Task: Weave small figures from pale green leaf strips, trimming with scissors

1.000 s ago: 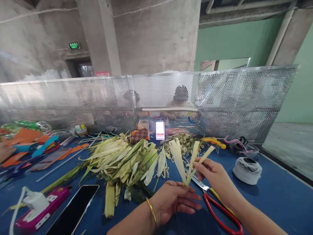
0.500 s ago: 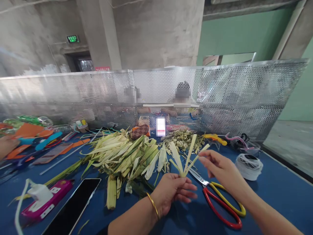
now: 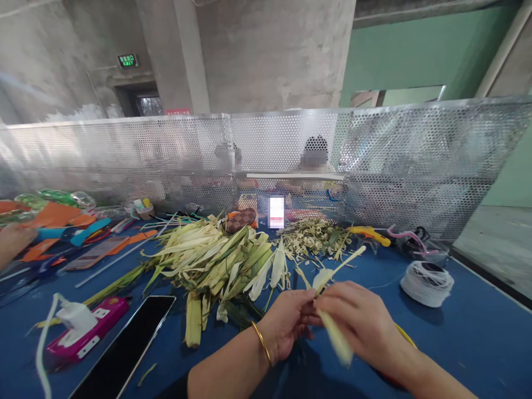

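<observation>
Pale corn husk strips fan upward between my two hands, their lower ends pinched in my closed left hand, which wears a gold bangle. Close against it, my right hand is closed on the husk. One strip hangs down below its fingers, blurred by motion. Under my right forearm lie scissors, with only a bit of the yellow handle and a sliver of red showing. A big heap of husks spreads out to the left of my hands.
Husk scraps lie behind my hands. A white spool of line stands right. At left are a black-screened phone and a magenta power strip with a plug. A person's hand shows far left. A perforated metal screen backs the table.
My right hand has moved left and down to meet my left hand. A husk strip that stood upright is now folded downward. The right arm now covers most of the scissors.
</observation>
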`<state>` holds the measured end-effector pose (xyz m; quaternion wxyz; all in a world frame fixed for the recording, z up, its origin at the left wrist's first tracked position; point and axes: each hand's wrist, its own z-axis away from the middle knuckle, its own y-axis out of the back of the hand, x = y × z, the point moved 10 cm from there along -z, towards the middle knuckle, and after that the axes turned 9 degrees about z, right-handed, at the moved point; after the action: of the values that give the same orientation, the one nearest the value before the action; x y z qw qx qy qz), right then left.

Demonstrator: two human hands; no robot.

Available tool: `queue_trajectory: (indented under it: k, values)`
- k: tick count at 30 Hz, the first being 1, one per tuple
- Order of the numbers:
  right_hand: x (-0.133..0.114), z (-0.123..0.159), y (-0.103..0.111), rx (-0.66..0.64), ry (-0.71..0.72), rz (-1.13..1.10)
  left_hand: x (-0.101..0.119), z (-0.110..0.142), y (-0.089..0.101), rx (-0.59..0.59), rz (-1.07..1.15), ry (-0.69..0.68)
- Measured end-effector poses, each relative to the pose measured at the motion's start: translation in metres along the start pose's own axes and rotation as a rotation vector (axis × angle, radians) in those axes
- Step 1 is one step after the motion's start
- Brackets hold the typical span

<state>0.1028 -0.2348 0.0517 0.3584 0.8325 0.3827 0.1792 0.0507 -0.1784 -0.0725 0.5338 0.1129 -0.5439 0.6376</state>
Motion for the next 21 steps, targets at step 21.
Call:
queue_trajectory:
  k: [21]
  values:
    - [0.037,0.004,0.001,0.014,-0.153,0.421,0.010,0.005,-0.004,0.008,0.210,0.017]
